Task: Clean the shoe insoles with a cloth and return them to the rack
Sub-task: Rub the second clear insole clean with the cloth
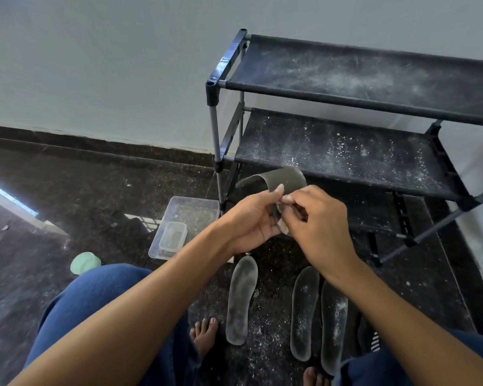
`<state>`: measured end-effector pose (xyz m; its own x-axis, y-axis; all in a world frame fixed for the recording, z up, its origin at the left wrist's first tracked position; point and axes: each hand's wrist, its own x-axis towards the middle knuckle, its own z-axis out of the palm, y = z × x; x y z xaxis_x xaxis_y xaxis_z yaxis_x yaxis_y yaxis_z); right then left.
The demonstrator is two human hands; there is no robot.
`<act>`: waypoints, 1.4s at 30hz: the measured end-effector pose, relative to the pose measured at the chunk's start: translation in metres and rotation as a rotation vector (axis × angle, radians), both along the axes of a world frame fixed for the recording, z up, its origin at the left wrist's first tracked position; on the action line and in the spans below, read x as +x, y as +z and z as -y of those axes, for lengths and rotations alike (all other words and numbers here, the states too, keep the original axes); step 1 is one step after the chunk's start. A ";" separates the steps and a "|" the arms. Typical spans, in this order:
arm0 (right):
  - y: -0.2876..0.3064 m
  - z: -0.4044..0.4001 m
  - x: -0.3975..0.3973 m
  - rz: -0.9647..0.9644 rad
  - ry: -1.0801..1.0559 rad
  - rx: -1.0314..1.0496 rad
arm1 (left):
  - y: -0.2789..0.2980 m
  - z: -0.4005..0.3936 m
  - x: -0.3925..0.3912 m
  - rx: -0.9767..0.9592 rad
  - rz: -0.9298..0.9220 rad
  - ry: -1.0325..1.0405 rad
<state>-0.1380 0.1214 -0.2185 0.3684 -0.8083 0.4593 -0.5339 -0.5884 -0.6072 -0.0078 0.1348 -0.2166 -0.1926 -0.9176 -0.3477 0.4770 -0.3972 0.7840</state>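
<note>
A dark grey insole (279, 178) is bent into an arch in front of the rack. My left hand (248, 221) grips its lower end, thumb pointing up. My right hand (322, 221) meets the left and pinches the same end with fingertips. A small pale piece (283, 228) shows between the hands; I cannot tell whether it is cloth or part of the insole. Three dusty insoles lie on the floor below my arms: one (241, 299) to the left, and two side by side (304, 310) (333, 327). The black shoe rack (346, 151) stands ahead on the right, its fabric shelves covered in white dust.
A clear plastic tub (162, 246) holding a smaller clear box (173, 236) sits on the floor left of the rack. A pale green lid (84, 262) lies by my left knee. The dark speckled floor (95, 190) is dusty. The wall is close behind the rack. My bare feet are near the insoles.
</note>
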 end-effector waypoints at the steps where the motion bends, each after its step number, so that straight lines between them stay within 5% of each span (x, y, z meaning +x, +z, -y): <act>1: 0.000 0.000 0.000 -0.010 0.007 0.000 | 0.000 0.001 0.000 0.011 -0.006 0.014; 9: 0.002 -0.009 -0.003 -0.221 0.134 0.120 | -0.003 0.005 0.007 0.013 0.087 0.145; 14: 0.006 -0.001 -0.005 -0.040 0.052 0.090 | -0.006 0.003 0.005 -0.052 0.187 0.118; 22: -0.006 -0.007 -0.006 -0.295 0.247 0.146 | -0.009 0.006 0.006 -0.009 0.168 0.178; 28: -0.001 0.003 -0.009 -0.024 -0.039 0.100 | -0.011 0.006 0.003 -0.042 0.188 0.157; 36: -0.015 -0.018 0.004 -0.082 0.029 0.174 | -0.018 0.007 0.000 -0.022 0.160 0.272; 42: -0.011 0.001 -0.005 0.010 -0.135 0.184 | -0.018 0.007 -0.002 -0.054 0.177 0.261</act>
